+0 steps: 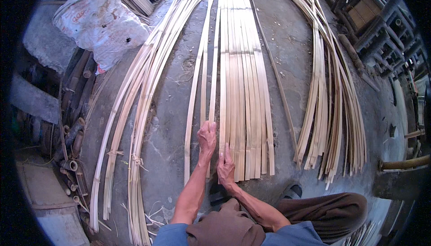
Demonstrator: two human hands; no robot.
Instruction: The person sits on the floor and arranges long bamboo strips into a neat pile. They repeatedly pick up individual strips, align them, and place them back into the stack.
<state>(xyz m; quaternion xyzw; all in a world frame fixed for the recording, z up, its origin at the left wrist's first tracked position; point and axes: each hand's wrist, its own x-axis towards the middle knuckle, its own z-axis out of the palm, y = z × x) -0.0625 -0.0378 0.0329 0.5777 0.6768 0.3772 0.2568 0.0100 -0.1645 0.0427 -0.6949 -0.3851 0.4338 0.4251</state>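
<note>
Long pale bamboo strips (242,93) lie side by side in a flat row on the floor, running away from me. My left hand (207,136) is closed round a loose bamboo strip (211,97) just left of the row; its fingertips are hidden. My right hand (226,166) rests at the near left corner of the row, fingers stretched forward along the outermost strip and touching it. Another loose strip (192,111) lies farther left, apart from the row.
A bundle of strips (148,75) tied near its close end lies to my left. More strips (334,111) lie in a spread bundle at right. A white sack (101,26) and bamboo poles (81,73) stand far left. Dark wooden frames (386,35) line the right side.
</note>
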